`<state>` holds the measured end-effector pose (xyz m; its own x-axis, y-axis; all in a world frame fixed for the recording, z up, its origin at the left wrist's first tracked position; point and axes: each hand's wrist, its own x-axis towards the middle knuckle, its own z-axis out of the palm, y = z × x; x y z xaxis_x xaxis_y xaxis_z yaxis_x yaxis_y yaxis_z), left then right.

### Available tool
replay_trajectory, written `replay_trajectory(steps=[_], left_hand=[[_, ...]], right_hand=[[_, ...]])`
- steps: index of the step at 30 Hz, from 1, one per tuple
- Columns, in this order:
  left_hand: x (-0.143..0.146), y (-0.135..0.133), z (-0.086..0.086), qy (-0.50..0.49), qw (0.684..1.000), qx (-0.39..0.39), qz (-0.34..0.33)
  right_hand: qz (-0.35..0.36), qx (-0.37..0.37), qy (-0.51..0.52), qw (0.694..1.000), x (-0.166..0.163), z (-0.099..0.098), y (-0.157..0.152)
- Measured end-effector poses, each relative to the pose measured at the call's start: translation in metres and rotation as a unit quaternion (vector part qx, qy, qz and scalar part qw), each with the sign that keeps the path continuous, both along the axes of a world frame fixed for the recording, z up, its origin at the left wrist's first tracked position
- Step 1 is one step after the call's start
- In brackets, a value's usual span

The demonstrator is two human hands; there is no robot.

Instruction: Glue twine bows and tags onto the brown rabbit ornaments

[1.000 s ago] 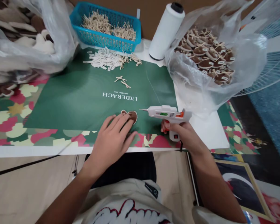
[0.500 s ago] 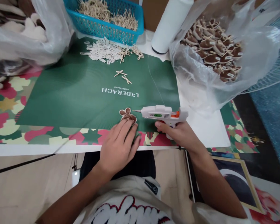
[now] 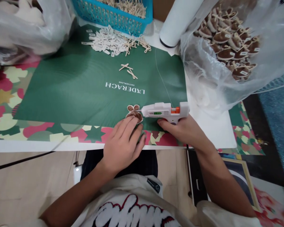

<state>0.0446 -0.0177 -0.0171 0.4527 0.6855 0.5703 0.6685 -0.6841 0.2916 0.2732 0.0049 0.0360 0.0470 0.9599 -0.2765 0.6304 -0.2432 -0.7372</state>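
Note:
My right hand grips a white glue gun with an orange trigger; its nozzle touches the top of a small brown felt piece lying on the green paper mat. My left hand lies flat, fingers stretched, with the fingertips pressing the near edge of that felt piece. Two tan string bows lie loose on the mat farther away.
A pile of small white labels and bows sits at the mat's far edge, before a blue basket of bows. A white thread spool and a clear bag of finished brown pieces stand at right; another bag at left.
My left hand slid back toward me, uncovering the felt piece. The glue gun moved left until its nozzle reached the piece. The camera tipped down a little.

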Motion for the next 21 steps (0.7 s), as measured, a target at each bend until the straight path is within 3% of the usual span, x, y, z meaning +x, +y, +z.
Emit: replay_trajectory(steps=[11, 21], left_hand=[[0.001, 0.000, -0.001, 0.000, 1.000, -0.001, 0.003], [-0.003, 0.001, 0.001, -0.029, 0.999, -0.029, -0.008]], right_hand=[[0.014, 0.038, -0.003, 0.999, 0.001, 0.002, -0.002], [-0.026, 0.006, 0.024, 0.999, 0.012, 0.005, -0.018]])
